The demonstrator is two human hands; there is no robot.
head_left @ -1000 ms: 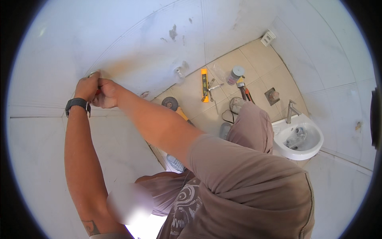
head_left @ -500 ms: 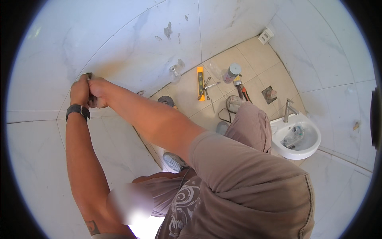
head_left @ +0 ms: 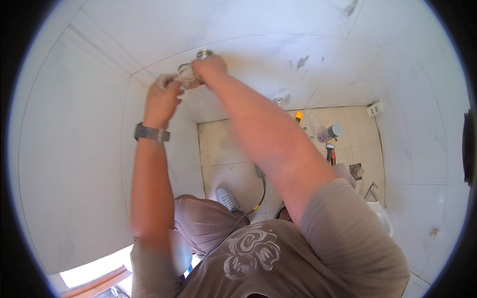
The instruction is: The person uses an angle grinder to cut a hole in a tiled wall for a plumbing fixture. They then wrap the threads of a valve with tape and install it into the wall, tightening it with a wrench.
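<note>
A round metal fitting (head_left: 204,53) sits at the white tiled wall. Just below it, my right hand (head_left: 212,70) is closed round a pale round piece with a metallic-looking edge (head_left: 187,73); its exact kind is unclear. My left hand (head_left: 164,94), with a dark watch (head_left: 152,133) at the wrist, is beside that piece on the left. Its thumb and fingers are bent toward each other at the piece's edge, and blur hides what lies between them.
Right of my right arm, a grey-capped spray can (head_left: 330,133), a yellow spirit level (head_left: 298,117) and a brush (head_left: 330,151) are on the tiled floor. A white washbasin (head_left: 383,218) stands farther right. A cable (head_left: 253,209) runs past my shoe (head_left: 227,198). A small metal fitting (head_left: 280,101) projects from the wall.
My hands, pressed together at the wall before, are now apart, with the pale round piece showing between them. The metal fitting is now more visible. The whole view has turned and shifted.
</note>
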